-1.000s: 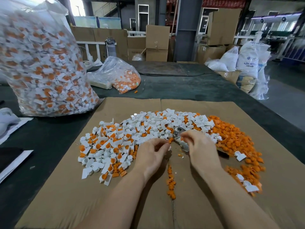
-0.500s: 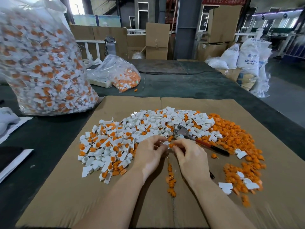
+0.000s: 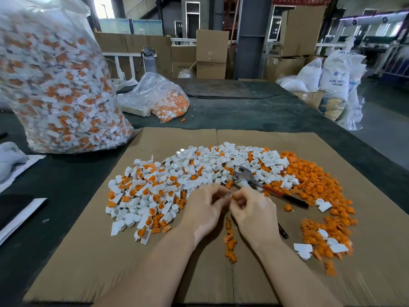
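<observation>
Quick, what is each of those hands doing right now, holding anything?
Left hand: fingers curled, pinching a small pale piece.
Right hand: fingers curled, pinching the same piece; little of it shows.

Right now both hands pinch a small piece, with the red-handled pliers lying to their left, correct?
No. In the head view the red-handled pliers lie right of the left hand and right hand, which do pinch the small piece.

Two bare forearms reach forward from the bottom edge and converge near the centre. The left hand (image 3: pixel 204 210) and right hand (image 3: pixel 252 214) are held backs upward, knuckles raised, fingers curled inward. Their fingertips (image 3: pixel 224 193) meet, pinching a small piece (image 3: pixel 230 196), too blurred to make out, between both hands.
</observation>
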### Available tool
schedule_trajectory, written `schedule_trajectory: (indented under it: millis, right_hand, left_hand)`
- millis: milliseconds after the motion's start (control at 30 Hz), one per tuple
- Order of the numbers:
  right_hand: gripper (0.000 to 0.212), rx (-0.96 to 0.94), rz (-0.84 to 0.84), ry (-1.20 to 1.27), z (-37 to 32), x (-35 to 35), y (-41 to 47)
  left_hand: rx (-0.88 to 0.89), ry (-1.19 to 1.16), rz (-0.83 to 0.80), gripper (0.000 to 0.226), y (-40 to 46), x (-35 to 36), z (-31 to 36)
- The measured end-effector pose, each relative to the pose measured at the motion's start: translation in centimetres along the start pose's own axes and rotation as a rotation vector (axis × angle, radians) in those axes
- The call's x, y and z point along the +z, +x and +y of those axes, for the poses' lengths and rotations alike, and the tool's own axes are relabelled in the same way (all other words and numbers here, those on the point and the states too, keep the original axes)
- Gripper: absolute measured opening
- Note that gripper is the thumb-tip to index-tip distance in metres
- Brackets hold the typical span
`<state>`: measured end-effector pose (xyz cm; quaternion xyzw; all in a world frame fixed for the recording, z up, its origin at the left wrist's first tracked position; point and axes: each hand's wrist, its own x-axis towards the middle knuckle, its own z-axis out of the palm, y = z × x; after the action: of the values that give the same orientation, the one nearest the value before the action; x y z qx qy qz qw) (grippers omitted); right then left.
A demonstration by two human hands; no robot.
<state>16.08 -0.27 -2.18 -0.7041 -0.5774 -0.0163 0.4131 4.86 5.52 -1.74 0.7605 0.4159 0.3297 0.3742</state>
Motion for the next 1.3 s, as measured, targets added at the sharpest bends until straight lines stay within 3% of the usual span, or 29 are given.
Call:
schedule_trajectory:
  millis: [167,333,433,1033,1300]
  right_hand:
    - [0.01,0.028,-0.017,0.189,0.18,-0.32,0.05]
    - [0.024,-0.058,-0.011,0.169,0.09,-0.53,0.08]
    - [0.03,-0.109,-0.043,0.161,-0.01,-0.56,0.15]
    - [0.019,-0.109,-0.028,0.128,0.04,-0.49,0.15]
    - [0.02,-0.11,-0.037,0.102,0.09,-0.47,0.18]
  left_hand:
    - [-0.092,-0.23,0.042,0.013,0.17,-0.32,-0.37]
    - [-0.104,-0.33,0.041,0.018,0.16,-0.42,-0.65]
    - [-0.082,-0.306,0.027,0.021,0.11,-0.46,-0.67]
    - [-0.049,-0.219,0.004,0.018,0.14,-0.53,-0.65]
    - [-0.056,-0.216,0.029,0.008,0.34,-0.3,-0.3]
